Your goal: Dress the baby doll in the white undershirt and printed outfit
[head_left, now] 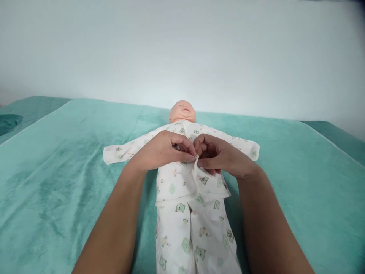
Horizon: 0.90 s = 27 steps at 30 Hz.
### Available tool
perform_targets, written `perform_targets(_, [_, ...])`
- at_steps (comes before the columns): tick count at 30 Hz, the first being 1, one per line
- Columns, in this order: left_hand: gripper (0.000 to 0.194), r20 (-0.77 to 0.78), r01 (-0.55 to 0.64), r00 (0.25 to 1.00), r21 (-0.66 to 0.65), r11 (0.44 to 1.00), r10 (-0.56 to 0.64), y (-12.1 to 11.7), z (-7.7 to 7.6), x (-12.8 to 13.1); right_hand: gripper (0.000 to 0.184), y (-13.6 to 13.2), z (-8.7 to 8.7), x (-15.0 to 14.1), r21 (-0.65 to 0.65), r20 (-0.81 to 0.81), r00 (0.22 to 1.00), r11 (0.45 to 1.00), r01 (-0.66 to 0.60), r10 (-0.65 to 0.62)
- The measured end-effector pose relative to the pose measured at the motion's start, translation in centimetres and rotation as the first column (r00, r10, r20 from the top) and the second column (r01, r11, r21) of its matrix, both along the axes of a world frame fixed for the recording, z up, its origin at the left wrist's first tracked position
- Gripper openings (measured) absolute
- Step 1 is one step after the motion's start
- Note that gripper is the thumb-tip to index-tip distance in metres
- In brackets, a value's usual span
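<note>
A baby doll (183,111) lies on its back in the middle of the view, head at the far end. It wears a white long-sleeved baby shirt (173,186) with small green and brown animal prints, and matching trousers (173,236). Over the chest, my left hand (171,149) pinches the shirt's front edge between thumb and fingers. Directly beside it, my right hand (216,154) is closed on the same front edge, which is lifted into a small fold. Any fastener there is hidden by my fingertips. Both sleeves stretch out sideways.
A teal plush blanket (71,182) lies under the doll, wrinkled on the left. Darker teal fabric (336,137) shows past its pale edges at both sides. Behind stands a plain white wall (182,49).
</note>
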<state>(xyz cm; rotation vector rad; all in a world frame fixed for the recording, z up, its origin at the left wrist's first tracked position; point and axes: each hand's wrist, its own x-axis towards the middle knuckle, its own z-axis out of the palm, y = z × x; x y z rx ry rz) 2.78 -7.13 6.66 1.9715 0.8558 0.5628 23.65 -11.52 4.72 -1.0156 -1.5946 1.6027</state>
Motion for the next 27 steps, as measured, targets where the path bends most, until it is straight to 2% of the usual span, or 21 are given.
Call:
perform_targets(8, [0.014, -0.022, 0.011, 1.000, -0.019, 1.000, -0.011, -0.37, 0.41, 0.20, 0.023, 0.02, 0.16, -0.35, -0.008, 0.023, 1.000, 1.000, 0.015, -0.015])
perform_targets(14, [0.006, -0.025, -0.015, 1.000, -0.014, 1.000, 0.015, -0.76, 0.55, 0.35, 0.021, 0.00, 0.00, -0.22, -0.026, 0.022, 0.999, 0.999, 0.026, -0.025])
perform_targets(27, [0.011, 0.192, 0.101, 0.978, -0.124, 0.987, -0.076, 0.22, -0.41, -0.17, 0.022, -0.02, -0.03, -0.07, 0.011, -0.004, 1.000, 1.000, 0.015, -0.015])
